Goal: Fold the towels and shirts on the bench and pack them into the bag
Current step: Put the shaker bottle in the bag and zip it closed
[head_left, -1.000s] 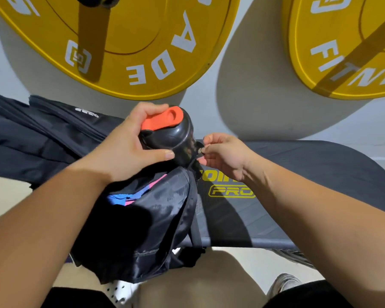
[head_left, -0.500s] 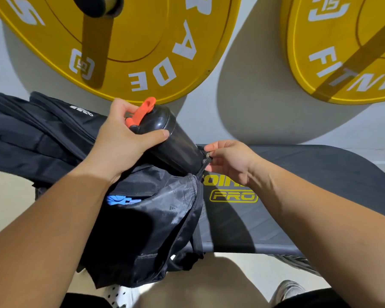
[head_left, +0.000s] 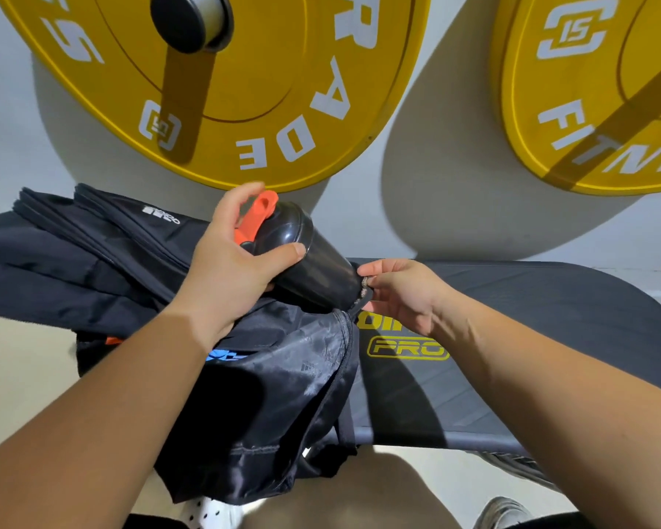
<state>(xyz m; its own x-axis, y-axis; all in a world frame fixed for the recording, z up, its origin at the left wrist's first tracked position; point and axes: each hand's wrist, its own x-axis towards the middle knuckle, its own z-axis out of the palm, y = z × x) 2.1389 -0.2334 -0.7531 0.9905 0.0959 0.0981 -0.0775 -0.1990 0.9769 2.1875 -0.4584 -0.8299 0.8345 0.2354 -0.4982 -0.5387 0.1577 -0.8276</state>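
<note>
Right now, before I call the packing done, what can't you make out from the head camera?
All in the head view:
- Inside of the bag: hidden by its own black fabric and the left forearm; only a blue scrap shows.
- Bottle base: sunk in the bag's mouth; the left hand grips its top.
- What the right hand pinches: too small, perhaps a zipper pull.
- Bench print: partly covered by bag and right hand.

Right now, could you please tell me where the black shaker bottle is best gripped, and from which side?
Grip the wide lid end of the shaker bottle from the left, as the left hand does: it leans up-left, with its narrower base down at the opening of the bag.
</note>
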